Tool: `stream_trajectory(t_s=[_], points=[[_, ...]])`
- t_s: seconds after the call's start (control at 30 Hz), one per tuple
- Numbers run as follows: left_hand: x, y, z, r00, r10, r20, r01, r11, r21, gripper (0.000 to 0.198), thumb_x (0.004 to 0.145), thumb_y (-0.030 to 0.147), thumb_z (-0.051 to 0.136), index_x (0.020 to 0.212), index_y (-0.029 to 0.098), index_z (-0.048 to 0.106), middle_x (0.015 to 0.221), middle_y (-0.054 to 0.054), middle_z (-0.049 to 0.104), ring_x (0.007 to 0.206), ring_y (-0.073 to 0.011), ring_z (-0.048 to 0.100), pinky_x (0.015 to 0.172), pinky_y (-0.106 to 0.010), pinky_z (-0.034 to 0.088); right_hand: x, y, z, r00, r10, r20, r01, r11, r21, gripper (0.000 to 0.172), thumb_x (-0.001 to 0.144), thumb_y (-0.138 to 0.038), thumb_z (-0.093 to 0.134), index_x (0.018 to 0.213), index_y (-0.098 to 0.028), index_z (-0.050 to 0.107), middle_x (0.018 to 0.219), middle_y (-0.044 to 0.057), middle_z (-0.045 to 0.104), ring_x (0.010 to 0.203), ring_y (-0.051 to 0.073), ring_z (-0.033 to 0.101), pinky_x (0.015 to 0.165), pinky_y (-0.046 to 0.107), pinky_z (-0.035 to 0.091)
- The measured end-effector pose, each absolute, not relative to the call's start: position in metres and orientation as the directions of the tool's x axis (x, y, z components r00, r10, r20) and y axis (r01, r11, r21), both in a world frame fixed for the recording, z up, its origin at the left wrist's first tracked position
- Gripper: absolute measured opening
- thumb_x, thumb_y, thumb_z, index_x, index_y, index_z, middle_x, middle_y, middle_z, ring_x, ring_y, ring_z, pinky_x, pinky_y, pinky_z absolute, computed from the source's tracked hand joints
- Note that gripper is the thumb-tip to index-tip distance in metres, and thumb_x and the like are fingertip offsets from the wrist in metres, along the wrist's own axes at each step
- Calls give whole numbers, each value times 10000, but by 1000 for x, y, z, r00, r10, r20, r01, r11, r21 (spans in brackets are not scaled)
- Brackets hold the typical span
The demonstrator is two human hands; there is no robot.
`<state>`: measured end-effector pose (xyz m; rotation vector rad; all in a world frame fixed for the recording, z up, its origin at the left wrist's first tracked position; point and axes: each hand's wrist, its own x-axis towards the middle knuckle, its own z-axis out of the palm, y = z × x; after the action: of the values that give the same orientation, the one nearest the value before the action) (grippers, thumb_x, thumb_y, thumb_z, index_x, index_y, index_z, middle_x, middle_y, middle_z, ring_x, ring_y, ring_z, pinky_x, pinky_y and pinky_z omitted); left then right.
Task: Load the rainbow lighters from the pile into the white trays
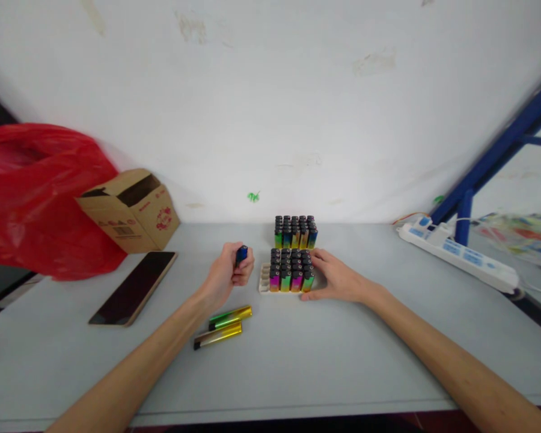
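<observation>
My left hand [232, 270] is closed around a blue lighter [241, 254], whose dark top sticks up above the fingers. It is held just left of a white tray [264, 288]. Rows of upright lighters [291, 270] with black tops and multicoloured bodies stand in this tray, while its leftmost column of slots shows bare. My right hand [331, 278] grips the tray's right side, thumb at the front corner and fingers farther back. On the table below my left hand lie a green-and-yellow lighter [231, 317] and a brown-and-yellow lighter [218, 335].
Behind the tray stands another block of upright lighters [296, 233]. To the left are a phone [134, 288], an opened cardboard box [133, 210] and a red plastic bag [49, 198]. A white power strip [460, 252] lies at the right, beside a blue metal frame [491, 147].
</observation>
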<state>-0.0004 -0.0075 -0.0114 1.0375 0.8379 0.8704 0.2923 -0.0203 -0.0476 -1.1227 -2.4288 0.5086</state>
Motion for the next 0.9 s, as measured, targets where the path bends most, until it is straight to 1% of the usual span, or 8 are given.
stream_trajectory(t_s=[0.17,0.3,0.37,0.47,0.53,0.63,0.73,0.9], points=[[-1,-9,-10,371,915,-157,-196,243,950,353,876,374,396,563,217,354,522,78,168,447,-86,100,421,-225,110,292,-21,-47,-590,780,209,630,606,-485,876,740,-677,819,1396,-151,572,1423,194,546,1303,382,536,1133,560,452],[0,-9,-10,385,912,-138,-209,232,950,375,903,451,412,619,206,419,532,82,209,444,-80,130,425,-211,136,293,-20,-48,-586,781,215,627,605,-491,874,731,-669,830,1386,-145,584,1419,193,554,1304,380,538,1135,545,453],[1,-9,-11,388,914,-121,-221,220,950,360,909,503,434,724,201,495,543,79,273,440,-84,181,423,-206,179,293,-20,-48,-588,779,220,623,609,-491,868,728,-671,831,1380,-150,590,1420,189,557,1303,380,539,1129,540,459],[3,-8,-14,376,925,-51,-229,146,962,235,891,445,517,853,213,527,578,58,418,462,-110,332,446,-221,304,293,-20,-48,-591,774,226,619,615,-488,850,732,-671,828,1366,-153,600,1421,187,558,1298,378,542,1127,537,460],[4,-7,-17,332,943,12,-181,51,982,185,887,391,564,855,210,545,648,26,536,540,-133,466,511,-246,408,292,-20,-47,-589,776,224,624,613,-485,840,739,-672,823,1357,-146,606,1417,192,559,1291,377,547,1127,535,460],[4,-4,-22,262,958,114,0,-119,993,234,905,415,634,891,183,659,873,-38,683,796,-175,620,705,-279,512,292,-21,-46,-590,775,226,623,615,-483,848,741,-677,819,1365,-145,602,1404,193,568,1288,376,549,1126,535,458],[2,1,-27,303,931,203,132,-252,959,289,898,447,689,997,181,743,1059,-68,736,1003,-222,650,895,-316,515,292,-20,-47,-593,770,236,613,622,-487,856,741,-670,822,1388,-161,588,1402,183,571,1292,372,545,1128,536,455],[-3,4,-32,427,870,245,230,-367,901,317,956,428,626,1121,180,736,1113,-83,755,1045,-252,680,944,-345,520,293,-20,-48,-591,773,230,621,618,-483,853,739,-677,820,1373,-154,593,1375,185,578,1267,374,553,1117,548,461]])
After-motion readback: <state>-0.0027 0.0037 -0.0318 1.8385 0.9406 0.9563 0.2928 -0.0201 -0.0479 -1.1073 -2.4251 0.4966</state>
